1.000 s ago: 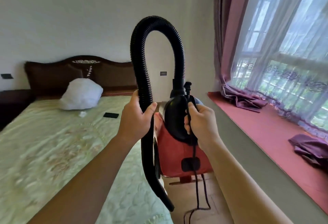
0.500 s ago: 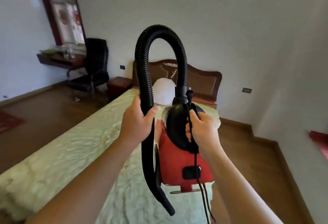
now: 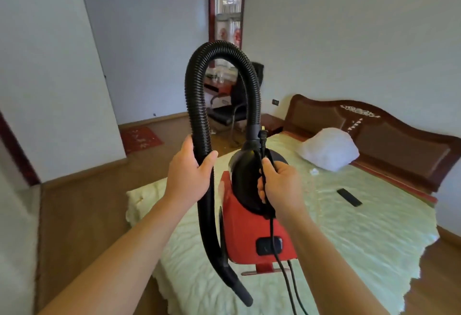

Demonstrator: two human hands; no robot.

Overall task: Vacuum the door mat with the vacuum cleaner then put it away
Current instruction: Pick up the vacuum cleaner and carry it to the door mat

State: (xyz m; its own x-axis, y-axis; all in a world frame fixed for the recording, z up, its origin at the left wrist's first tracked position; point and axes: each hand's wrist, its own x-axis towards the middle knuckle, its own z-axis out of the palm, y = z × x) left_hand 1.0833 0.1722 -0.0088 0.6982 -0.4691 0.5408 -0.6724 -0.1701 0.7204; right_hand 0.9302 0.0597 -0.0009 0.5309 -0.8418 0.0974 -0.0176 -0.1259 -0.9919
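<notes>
I hold a small red vacuum cleaner [image 3: 252,235] in the air in front of me, over the foot of the bed. My right hand [image 3: 280,185] grips its black handle together with the black power cord [image 3: 287,277], which hangs down. My left hand [image 3: 189,172] is closed around the black ribbed hose [image 3: 197,95], which arches up and back into the vacuum's top. The hose nozzle [image 3: 237,287] points down at the lower middle. A red door mat [image 3: 141,137] lies on the wooden floor far left, near the white wall.
A bed [image 3: 349,227] with a pale green cover fills the right and middle, with a white pillow [image 3: 329,149], a black remote [image 3: 349,197] and a brown headboard [image 3: 399,130]. A black chair [image 3: 232,110] and a desk stand behind the hose. A white wall [image 3: 50,78] juts in at left.
My view has swung left, from the window to the bed and then the room's far side with the mat. Both hands keep the same grip on the vacuum and hose.
</notes>
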